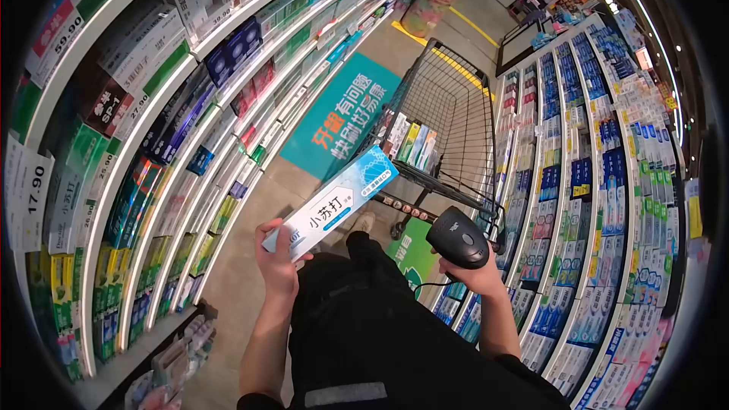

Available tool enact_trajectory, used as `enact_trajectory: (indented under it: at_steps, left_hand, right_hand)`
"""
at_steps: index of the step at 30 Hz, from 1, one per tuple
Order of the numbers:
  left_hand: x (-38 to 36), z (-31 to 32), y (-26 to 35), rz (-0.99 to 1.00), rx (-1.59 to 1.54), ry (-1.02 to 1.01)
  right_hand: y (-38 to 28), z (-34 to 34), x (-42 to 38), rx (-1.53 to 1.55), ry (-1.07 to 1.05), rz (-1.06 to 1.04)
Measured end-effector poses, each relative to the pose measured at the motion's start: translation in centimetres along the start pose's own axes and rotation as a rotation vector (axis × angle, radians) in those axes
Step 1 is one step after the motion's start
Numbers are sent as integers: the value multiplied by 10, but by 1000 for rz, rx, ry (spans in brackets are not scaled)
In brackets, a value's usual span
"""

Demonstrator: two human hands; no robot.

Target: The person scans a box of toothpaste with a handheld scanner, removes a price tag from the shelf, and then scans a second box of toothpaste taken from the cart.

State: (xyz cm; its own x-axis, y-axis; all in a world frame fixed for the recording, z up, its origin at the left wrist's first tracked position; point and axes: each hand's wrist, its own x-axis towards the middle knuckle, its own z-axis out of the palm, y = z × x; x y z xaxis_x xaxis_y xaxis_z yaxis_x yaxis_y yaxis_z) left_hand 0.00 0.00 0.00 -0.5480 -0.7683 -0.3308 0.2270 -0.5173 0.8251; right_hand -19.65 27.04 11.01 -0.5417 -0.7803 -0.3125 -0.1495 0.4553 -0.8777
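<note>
Currently, head view: left hand (279, 260) was clamped on the lower end of the white-and-blue toothpaste box (332, 203), tilted up toward the shopping cart (456, 106). Right hand (477, 273) was closed around the black barcode scanner (459, 238), near the cart handle. Small boxes (412, 143) sat in the cart.

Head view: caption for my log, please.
Left hand holding a long box, right hand a black scanner, near a shopping cart between stocked shelves.

"小苏打" on the blue-and-white box (326, 209) — "牙龈有问题 快刷好易康" on the teal floor sign (353, 80) — "17.90" on a white price tag (29, 205), "59.90" on a pink-and-white tag (57, 39), "SP-1" on a brown box (111, 108).
</note>
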Motion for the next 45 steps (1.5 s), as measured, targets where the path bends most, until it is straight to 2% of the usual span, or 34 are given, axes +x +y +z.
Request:
enact_trajectory:
  at_steps: [2, 5, 6, 9, 11, 14, 17, 23, 26, 30, 33, 39, 43, 44, 45]
  left_hand:
    - [-1, 3, 4, -27, -78, 4]
    - [-2, 2, 13, -75, -169, 15]
    - [0, 0, 12, -124, -223, 9]
    - [1, -4, 9, -318, -402, 0]
    - [3, -5, 10, -493, -540, -5]
    - [7, -14, 2, -553, -623, -175]
    - [7, -9, 5, -606, -621, -155]
    - [14, -19, -13, -737, -802, -367]
    - [16, -19, -21, -868, -913, -414]
    - [15, -17, -28, -931, -1101, -503]
    - [19, -10, -29, -977, -1194, -714]
    - [19, 1, -27, -985, -1206, -481]
    - [22, 8, -29, -944, -1131, -499]
    - [23, 7, -32, -939, -1106, -516]
    - [25, 8, -34, -930, -1080, -542]
  right_hand:
    - [-11, 4, 1, 14, 28, 40]
    - [-41, 20, 1, 280, 108, -32]
    - [-44, 26, 3, 323, 178, -105]
    - [-48, 23, 4, 378, 145, -215]
    - [-53, 21, 3, 385, 174, -197]
    - [-56, 19, 4, 398, 177, -225]
    - [-55, 17, 1, 400, 196, -221]
    - [-57, 19, -2, 368, 261, -186]
    - [-52, 13, -4, 224, 258, -271]
    - [-54, 4, -6, 154, 232, -322]
    - [-54, 0, -4, 146, 232, -330]
    - [-53, -6, 0, 335, 230, -235]
    - [-51, -19, 7, 169, 226, -266]
    - [-52, -18, 12, 99, 309, -295]
    - [-48, -19, 17, 160, 355, -212]
